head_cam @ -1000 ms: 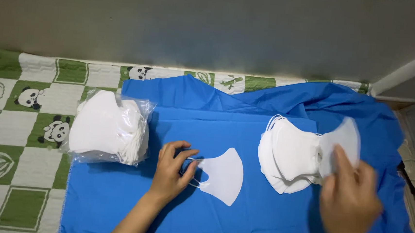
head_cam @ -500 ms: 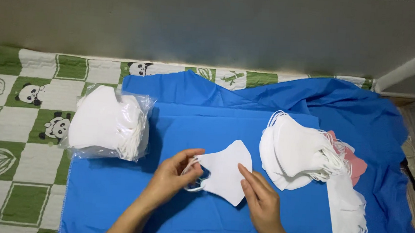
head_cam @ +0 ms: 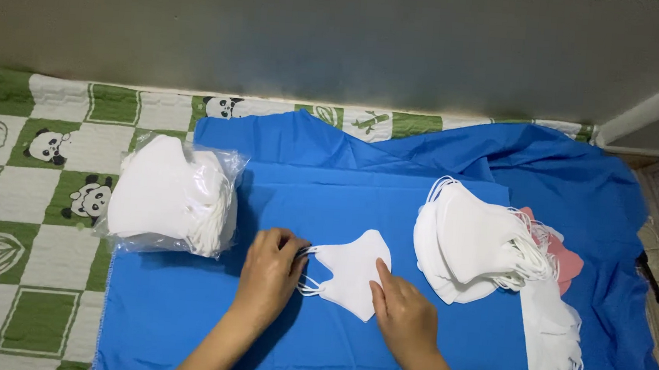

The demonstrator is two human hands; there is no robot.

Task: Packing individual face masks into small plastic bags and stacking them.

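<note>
A single white folded face mask (head_cam: 354, 272) lies flat on the blue cloth (head_cam: 328, 200) in the middle. My left hand (head_cam: 269, 270) pinches the mask's ear loops at its left edge. Fingers together, my right hand (head_cam: 402, 314) presses down on the mask's lower right corner. To the right sits a loose stack of white masks (head_cam: 468, 241) with tangled ear loops, and a pink mask (head_cam: 564, 259) peeks out beneath it.
A clear plastic bag of white masks (head_cam: 170, 197) rests at the cloth's left edge. A strip of white masks (head_cam: 554, 340) trails down at the right. Beneath lies a green and white panda quilt (head_cam: 26, 210); a grey wall (head_cam: 340, 39) runs behind.
My right hand left the stack at the right, came to the single mask and now presses its lower right. My left hand closed on the ear loops.
</note>
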